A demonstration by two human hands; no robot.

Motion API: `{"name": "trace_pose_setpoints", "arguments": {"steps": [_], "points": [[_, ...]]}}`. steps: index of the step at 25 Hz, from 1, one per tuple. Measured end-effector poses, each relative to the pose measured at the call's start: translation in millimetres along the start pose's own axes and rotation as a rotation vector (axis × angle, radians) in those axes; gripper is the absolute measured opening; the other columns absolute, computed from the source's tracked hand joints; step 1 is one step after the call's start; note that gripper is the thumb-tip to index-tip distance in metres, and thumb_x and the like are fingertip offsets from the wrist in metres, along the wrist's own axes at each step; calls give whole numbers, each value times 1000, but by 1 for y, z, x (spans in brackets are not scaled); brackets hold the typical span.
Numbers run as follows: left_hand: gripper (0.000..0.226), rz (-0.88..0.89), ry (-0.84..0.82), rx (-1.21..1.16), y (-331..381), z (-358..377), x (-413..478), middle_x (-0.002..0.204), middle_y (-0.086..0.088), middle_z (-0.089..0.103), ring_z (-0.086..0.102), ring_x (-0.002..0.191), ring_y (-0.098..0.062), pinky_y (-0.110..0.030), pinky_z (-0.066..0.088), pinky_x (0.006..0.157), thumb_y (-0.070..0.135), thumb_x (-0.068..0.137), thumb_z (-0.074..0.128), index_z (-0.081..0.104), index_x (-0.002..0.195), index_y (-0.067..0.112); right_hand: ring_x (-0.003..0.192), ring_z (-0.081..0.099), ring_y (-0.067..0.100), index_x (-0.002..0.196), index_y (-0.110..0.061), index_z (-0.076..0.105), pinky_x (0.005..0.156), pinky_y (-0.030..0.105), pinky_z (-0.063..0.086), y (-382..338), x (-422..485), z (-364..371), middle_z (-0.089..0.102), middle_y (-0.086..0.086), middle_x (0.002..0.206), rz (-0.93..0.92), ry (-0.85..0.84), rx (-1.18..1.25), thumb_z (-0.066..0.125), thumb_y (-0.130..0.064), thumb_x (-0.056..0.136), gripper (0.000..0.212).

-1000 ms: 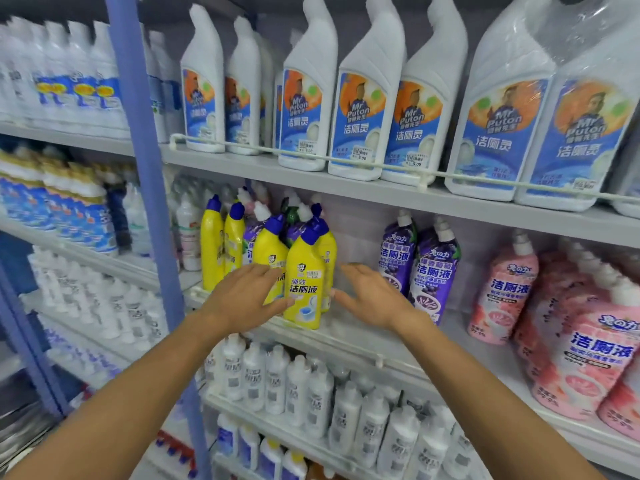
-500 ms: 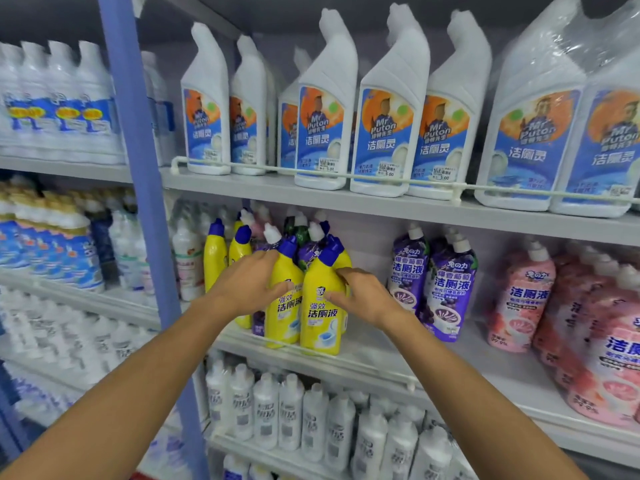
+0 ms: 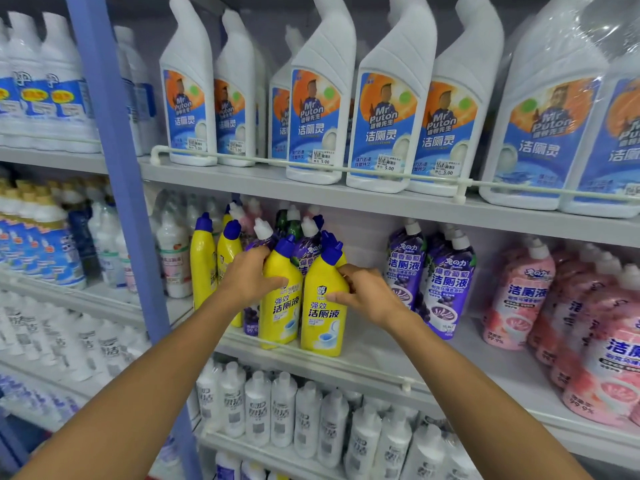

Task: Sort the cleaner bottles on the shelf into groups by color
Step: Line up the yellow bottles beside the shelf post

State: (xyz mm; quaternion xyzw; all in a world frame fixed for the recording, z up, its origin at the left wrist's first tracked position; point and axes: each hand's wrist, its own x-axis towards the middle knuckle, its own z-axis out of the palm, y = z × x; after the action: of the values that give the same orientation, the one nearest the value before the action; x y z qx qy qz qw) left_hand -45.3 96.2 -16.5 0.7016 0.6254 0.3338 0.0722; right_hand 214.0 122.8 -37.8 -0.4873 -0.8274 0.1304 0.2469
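Left hand (image 3: 249,282) grasps one yellow bottle (image 3: 281,306), right hand (image 3: 367,294) grasps its yellow neighbour (image 3: 322,317), at the middle shelf (image 3: 381,356) front. Stray purple bottles (image 3: 306,252) sit mixed behind; purple group (image 3: 446,282) and pink group (image 3: 519,296) stand right. Sorting seems unfinished.

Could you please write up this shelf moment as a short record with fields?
left hand: holds left yellow plastic bottle with blue cap, thumb across its front
right hand: holds right yellow plastic bottle with blue cap at its side
mixed in: purple white-capped bottle behind them
grouped right: purple bottle pair, then pink bottles
surface: grey middle shelf
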Motion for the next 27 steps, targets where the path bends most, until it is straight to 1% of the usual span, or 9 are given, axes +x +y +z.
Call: {"name": "trace_pose_setpoints", "arguments": {"steps": [3,5,7,10,13,15,18,21,27], "points": [[35,62,-51,-135,-3,10,1,82,-2,69,65,76,-22,-42,54,65,37,77,87,63,93,16,73,59,12,112,-16,62,62,20,39,14,-7,-11,62,-4,86,18,27,-39,77,-43,85,41],[39,83,-62,-178,2,18,3,89,0,73,69,82,-19,-47,58,73,43,75,86,67,98,19,69,56,8,107,-18,62,61,21,38,26,-12,-19,59,-7,81,47,55,-39,78,-41,85,36],[37,82,-46,-209,12,28,4,93,0,75,70,85,-19,-46,58,76,37,76,86,69,102,18,73,59,13,105,-19,61,65,25,41,38,-16,-24,61,-6,82,90,73,-23,77,-39,86,32],[37,86,-31,-242,27,44,8,91,0,74,70,83,-19,-45,59,76,35,77,86,68,105,20,89,66,25,119,-15,60,76,35,53,51,-20,-29,69,6,99,118,114,-14,76,-37,88,41],[40,45,-24,-224,40,60,14,89,0,72,69,80,-21,-43,59,73,39,76,84,64,107,23,95,66,29,126,-15,58,83,42,55,58,-19,-31,70,10,107,169,160,-52,75,-39,89,47],[42,22,-7,-192,49,71,18,90,-2,70,67,81,-25,-43,59,73,43,75,82,61,107,24,99,66,31,126,-16,59,84,43,55,64,-15,-29,70,11,111,216,175,-77,74,-42,88,48],[43,17,42,-136,58,86,26,97,-8,70,66,88,-32,-41,56,78,38,80,81,60,112,18,104,64,35,124,-15,58,84,42,54,71,-9,-25,68,14,115,274,208,-132,72,-42,90,45],[47,9,56,-121,60,98,33,104,-15,68,63,95,-38,-40,52,78,37,83,79,57,118,14,112,62,38,133,-16,54,88,42,53,76,-6,-22,65,15,124,310,254,-182,72,-42,90,53],[54,20,62,-106,63,113,42,119,-22,64,58,110,-42,-45,48,90,37,90,72,54,132,7,112,62,37,132,-17,55,87,39,51,83,-2,-22,66,13,125,304,304,-168,74,-40,88,53]]}}
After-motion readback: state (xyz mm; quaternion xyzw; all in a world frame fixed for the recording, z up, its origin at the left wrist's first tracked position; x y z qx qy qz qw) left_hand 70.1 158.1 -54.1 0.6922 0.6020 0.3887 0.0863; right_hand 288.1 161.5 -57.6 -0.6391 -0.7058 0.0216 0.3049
